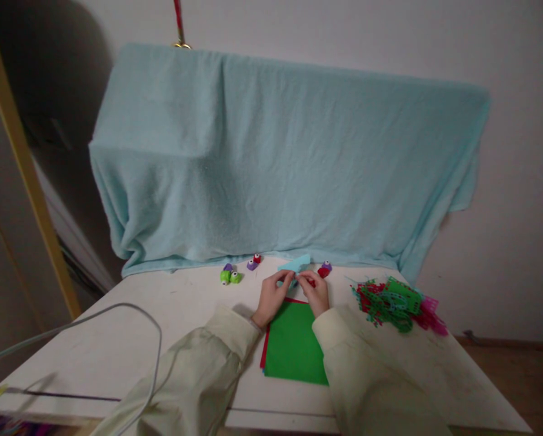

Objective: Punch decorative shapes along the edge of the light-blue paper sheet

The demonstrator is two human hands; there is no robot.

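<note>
- Here, my left hand [274, 295] and my right hand [316, 292] meet over the far edge of the green paper sheet [294, 345], which lies flat on the white desk [117, 339].
- The fingers of both hands pinch a light blue paper piece [294, 264] between them; it sticks up and away from my fingertips.
- Under the fingers of my right hand there is a small red punch [311, 281]; I cannot tell if they press it or only touch it.
- Just beyond my right fingers lies a red and purple punch [325, 270].
- Beyond my left fingers, well apart, lie two green punches [230, 277] and a purple one [253, 263].
- To the right of my right fingers lies a pile of cut paper scraps [396, 303], green, red and pink.
- Behind everything hangs a light blue blanket [280, 157].
</note>
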